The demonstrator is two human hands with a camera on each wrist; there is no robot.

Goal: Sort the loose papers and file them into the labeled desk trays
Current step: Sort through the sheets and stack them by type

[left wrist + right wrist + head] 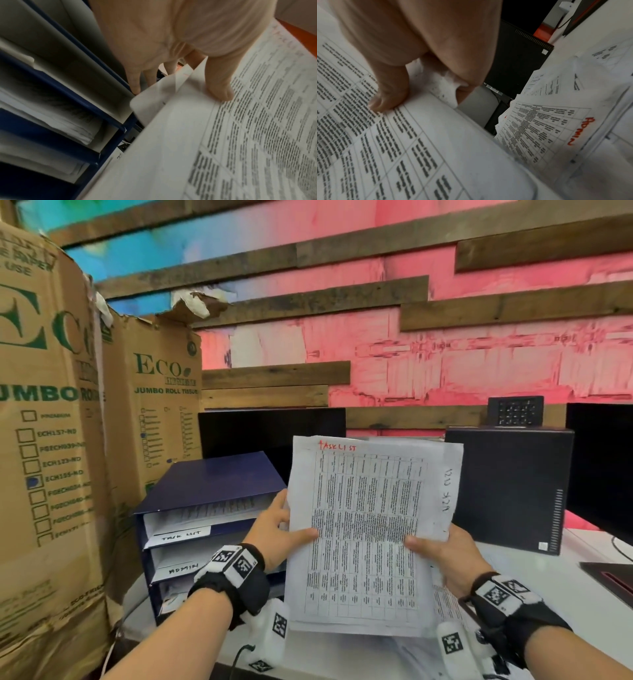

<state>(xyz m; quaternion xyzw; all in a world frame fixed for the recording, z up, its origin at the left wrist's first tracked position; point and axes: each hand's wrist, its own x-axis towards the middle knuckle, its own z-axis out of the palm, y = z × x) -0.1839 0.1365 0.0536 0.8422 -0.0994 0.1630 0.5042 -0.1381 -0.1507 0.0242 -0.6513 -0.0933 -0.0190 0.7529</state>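
I hold up a small stack of printed table sheets, the front one headed "TASK LIST" in red. My left hand pinches its left edge, thumb on the front and fingers behind. My right hand pinches the right edge the same way, thumb on the print. Left of the sheets stands a blue tiered tray unit with slots labelled "TASK LIST" and "ADMIN", each holding papers. More loose papers lie on the white desk below, one marked "ADMIN" in red.
Tall cardboard boxes crowd the left side. A black computer case stands right of the sheets, dark monitors behind and at the far right. A cable hangs at the desk's front edge.
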